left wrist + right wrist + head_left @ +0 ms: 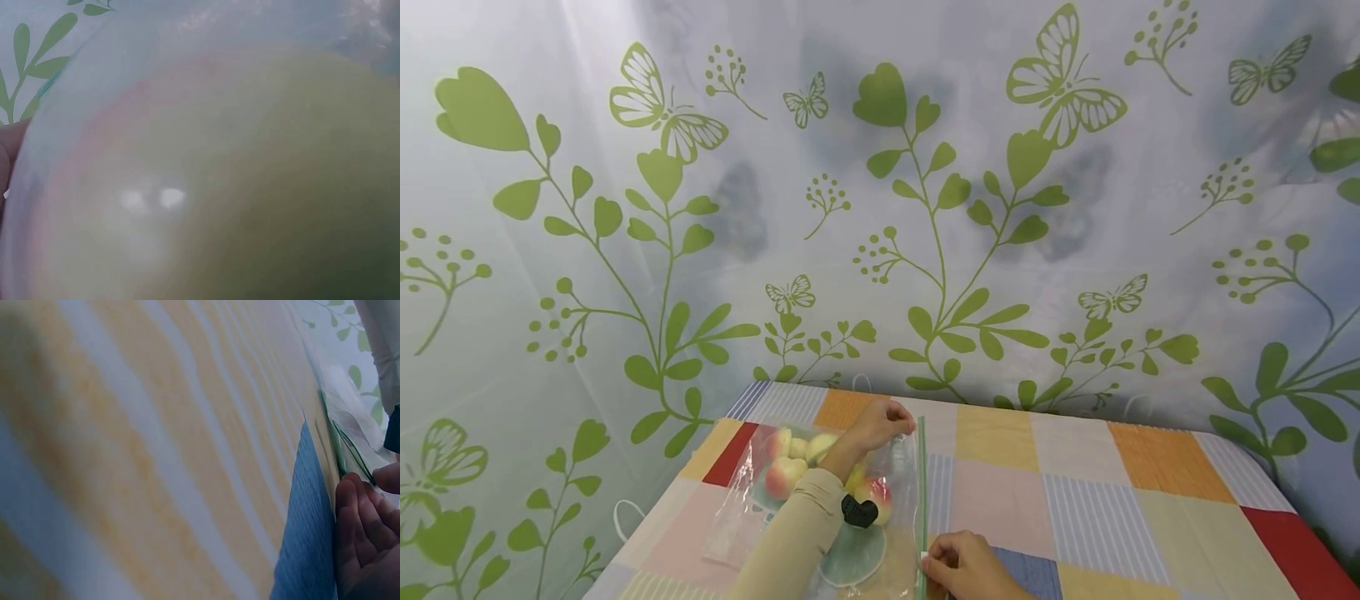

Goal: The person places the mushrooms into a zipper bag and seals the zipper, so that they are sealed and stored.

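Observation:
A clear plastic zip bag [898, 500] lies flat on the table, its green zip strip [922, 492] running along the right side. Several yellow and red fruits that look like peaches [786, 477] are inside it. My left hand [876, 427] pinches the far corner of the bag beside the strip's end. At the near part of the strip, my right hand [970, 568] pinches a small white slider [924, 555] between thumb and finger. In the left wrist view one fruit [206, 162] fills the picture, blurred behind plastic. The right wrist view shows the right fingers [353, 506] at the green strip.
A patchwork tablecloth [992, 500] covers the table. Behind it hangs a pale curtain [820, 250] with green leaves and butterflies. A black wrist strap piece [859, 511] sits at the left wrist, above the bag. White loops [625, 517] show by the table's left edge.

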The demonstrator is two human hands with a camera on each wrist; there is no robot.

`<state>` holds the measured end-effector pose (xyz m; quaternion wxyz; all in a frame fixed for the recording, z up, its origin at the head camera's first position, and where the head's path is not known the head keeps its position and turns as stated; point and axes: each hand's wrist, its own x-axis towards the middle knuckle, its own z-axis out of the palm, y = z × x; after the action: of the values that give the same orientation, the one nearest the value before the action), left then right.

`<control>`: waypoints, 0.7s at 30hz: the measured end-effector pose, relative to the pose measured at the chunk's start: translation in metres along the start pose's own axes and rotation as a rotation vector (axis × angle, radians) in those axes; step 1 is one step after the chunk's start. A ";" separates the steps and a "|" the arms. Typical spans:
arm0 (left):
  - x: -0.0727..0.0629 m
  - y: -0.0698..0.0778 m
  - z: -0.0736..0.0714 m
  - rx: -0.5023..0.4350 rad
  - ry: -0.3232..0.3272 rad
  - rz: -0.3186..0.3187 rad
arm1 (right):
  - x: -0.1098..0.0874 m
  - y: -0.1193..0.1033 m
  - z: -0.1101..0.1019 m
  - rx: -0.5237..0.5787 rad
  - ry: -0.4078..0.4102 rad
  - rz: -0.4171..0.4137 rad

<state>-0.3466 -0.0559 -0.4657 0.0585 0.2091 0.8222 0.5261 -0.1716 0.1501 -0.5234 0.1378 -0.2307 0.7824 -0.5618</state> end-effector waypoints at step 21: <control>0.002 0.001 0.003 0.023 -0.013 -0.003 | -0.009 0.000 0.010 -0.061 -0.011 0.052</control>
<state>-0.3477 -0.0519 -0.4662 0.0623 0.2120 0.8281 0.5151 -0.1590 0.1465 -0.5268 0.1495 -0.2176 0.8040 -0.5328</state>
